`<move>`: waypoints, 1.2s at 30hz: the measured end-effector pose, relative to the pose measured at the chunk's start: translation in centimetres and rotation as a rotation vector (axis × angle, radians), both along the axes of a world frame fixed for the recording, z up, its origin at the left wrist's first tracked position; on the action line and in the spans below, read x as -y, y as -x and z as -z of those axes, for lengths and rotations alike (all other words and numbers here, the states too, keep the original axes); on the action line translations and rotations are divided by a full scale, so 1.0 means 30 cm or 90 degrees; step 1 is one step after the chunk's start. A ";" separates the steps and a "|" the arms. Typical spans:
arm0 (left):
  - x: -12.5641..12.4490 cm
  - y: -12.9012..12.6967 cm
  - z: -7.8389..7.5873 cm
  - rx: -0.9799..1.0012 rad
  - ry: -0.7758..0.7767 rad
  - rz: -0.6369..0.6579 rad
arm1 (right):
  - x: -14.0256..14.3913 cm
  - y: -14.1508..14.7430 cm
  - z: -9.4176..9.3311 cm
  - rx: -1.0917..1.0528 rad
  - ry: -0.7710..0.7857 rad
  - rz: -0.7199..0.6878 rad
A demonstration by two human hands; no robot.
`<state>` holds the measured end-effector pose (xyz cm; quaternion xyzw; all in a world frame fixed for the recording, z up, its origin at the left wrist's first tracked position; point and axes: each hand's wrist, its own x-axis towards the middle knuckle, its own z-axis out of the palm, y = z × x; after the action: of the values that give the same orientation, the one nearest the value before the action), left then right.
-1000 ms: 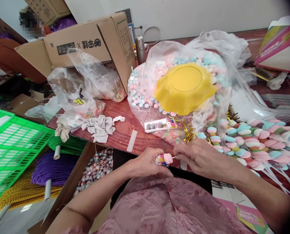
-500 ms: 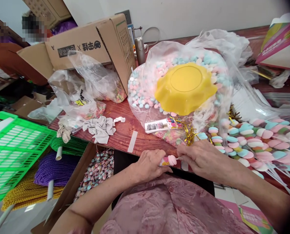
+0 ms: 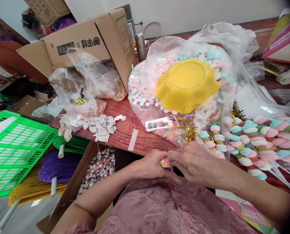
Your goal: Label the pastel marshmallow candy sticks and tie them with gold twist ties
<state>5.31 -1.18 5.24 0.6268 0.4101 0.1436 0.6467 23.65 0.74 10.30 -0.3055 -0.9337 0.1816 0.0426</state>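
Left hand (image 3: 152, 165): fingers curled, closed around a small printed packet (image 3: 166, 163). Only one end shows, pink, yellow and blue, poking out between the index finger and the thumb. Thumb lies stretched out below it, pointing toward the right hand (image 3: 195, 164).

Right hand: fingers bent and bunched, fingertips right up against the packet's exposed end. Can't tell if they're pinching anything there; the contact is hidden by the hand itself.

Packet location: between the two hands, just off the front edge of the table (image 3: 120, 141), above the pink shirt (image 3: 145, 204).

Pose: both hands back side up, close together in front of the body. Left forearm (image 3: 98, 198) comes in from lower left, elbow bent. Right forearm (image 3: 254, 195) comes in from lower right, passing in front of the marshmallow sticks (image 3: 254, 143), which lie heaped on the table.

Nearby, beyond the hands: gold ties (image 3: 191, 130), a white printed wrapper (image 3: 160, 124), and a big clear bag of marshmallows (image 3: 141, 86) with an upside-down yellow bowl (image 3: 187, 84) on top. Tape strip (image 3: 133, 139) at the table edge, left of those.
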 end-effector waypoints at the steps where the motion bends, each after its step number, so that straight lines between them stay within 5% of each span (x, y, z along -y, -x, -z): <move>1: 0.001 -0.006 0.001 0.043 0.017 -0.007 | -0.001 0.007 0.000 -0.003 0.006 0.006; 7: -0.016 0.015 -0.048 0.088 0.181 -0.085 | -0.075 -0.058 -0.019 -0.166 0.023 0.043; 11: -0.026 0.031 -0.073 0.070 0.155 -0.033 | -0.102 -0.081 -0.014 -0.182 0.012 0.008; 18: -0.029 0.033 -0.030 0.036 0.104 -0.019 | -0.076 0.003 0.056 -0.110 0.004 0.002; 24: -0.052 0.121 -0.057 0.088 0.119 -0.048 | -0.119 -0.024 0.008 -0.165 0.001 0.054; 30: -0.014 0.101 0.030 0.130 0.139 -0.218 | -0.102 0.072 0.071 -0.182 -0.101 0.152; 36: -0.014 0.089 0.051 0.302 0.195 -0.344 | -0.063 0.102 0.156 -0.612 0.217 0.338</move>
<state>2.63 -0.75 3.70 0.3417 0.4158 0.3868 0.7489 20.60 2.63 5.63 -0.4152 -0.6582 0.4311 0.4567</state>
